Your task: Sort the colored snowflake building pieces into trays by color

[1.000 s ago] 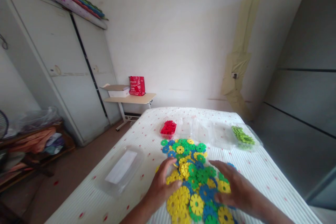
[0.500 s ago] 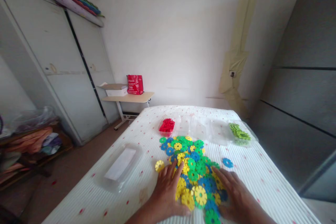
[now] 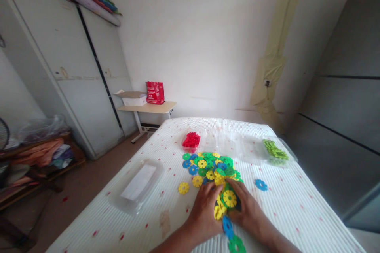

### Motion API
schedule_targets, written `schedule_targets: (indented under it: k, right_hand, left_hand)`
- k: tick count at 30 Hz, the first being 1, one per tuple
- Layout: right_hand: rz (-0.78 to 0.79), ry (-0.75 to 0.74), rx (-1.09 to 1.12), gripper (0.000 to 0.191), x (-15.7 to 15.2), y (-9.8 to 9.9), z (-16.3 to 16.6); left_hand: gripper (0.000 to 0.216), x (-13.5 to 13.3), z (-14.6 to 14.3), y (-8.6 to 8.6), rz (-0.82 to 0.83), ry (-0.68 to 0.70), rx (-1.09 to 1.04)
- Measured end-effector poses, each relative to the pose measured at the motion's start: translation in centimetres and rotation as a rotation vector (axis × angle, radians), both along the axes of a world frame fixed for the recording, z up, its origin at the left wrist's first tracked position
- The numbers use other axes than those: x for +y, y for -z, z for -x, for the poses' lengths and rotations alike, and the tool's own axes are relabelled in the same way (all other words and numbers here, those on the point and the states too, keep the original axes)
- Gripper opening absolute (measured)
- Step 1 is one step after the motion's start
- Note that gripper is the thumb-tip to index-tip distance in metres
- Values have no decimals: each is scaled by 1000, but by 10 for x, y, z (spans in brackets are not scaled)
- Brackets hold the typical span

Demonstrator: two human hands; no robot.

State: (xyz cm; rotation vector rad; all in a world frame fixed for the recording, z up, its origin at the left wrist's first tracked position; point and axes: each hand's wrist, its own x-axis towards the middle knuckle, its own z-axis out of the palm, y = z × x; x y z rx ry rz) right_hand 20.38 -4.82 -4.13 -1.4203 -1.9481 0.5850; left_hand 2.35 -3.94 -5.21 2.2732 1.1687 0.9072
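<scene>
My left hand (image 3: 205, 210) and my right hand (image 3: 248, 210) curve round a clump of plastic snowflake discs (image 3: 229, 198), pressing it from both sides on the tabletop. Yellow and green discs show between my fingers. A blue disc (image 3: 227, 227) and a green disc (image 3: 236, 244) stick out below, towards me. Beyond my fingertips spreads the rest of the blue, green and yellow pile (image 3: 210, 163). One yellow disc (image 3: 183, 188) lies apart on the left, one blue disc (image 3: 261, 184) on the right. My palms hide part of the clump.
Red discs (image 3: 191, 140) fill one end of a clear divided tray (image 3: 251, 148), and light green discs (image 3: 275, 150) lie at its other end. A clear plastic lid (image 3: 160, 168) rests on the patterned white tablecloth (image 3: 97, 221). Behind stands a small table (image 3: 148, 108) with a red bag (image 3: 154, 93).
My hands have drawn closer together, squeezing the spread discs between them into a tighter clump. The view has shifted slightly.
</scene>
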Motion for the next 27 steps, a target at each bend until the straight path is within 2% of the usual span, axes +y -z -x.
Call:
schedule_targets:
  k: [5, 11, 19, 23, 27]
  right_hand:
    - [75, 76, 232, 75, 12, -10, 9]
    - [106, 43, 362, 61, 21, -42, 7]
    - [18, -16, 234, 45, 43, -79, 10]
    - [13, -28, 150, 42, 57, -89, 19]
    - [-31, -66, 122, 35, 67, -90, 32]
  left_hand:
    - [70, 0, -17, -2, 34, -33, -199]
    - [64, 4, -27, -20, 161, -139, -422]
    - [36, 19, -16, -42, 151, -229, -514]
    - [30, 27, -5, -41, 140, -290, -504]
    - [27, 36, 5, -33, 120, -327, -491]
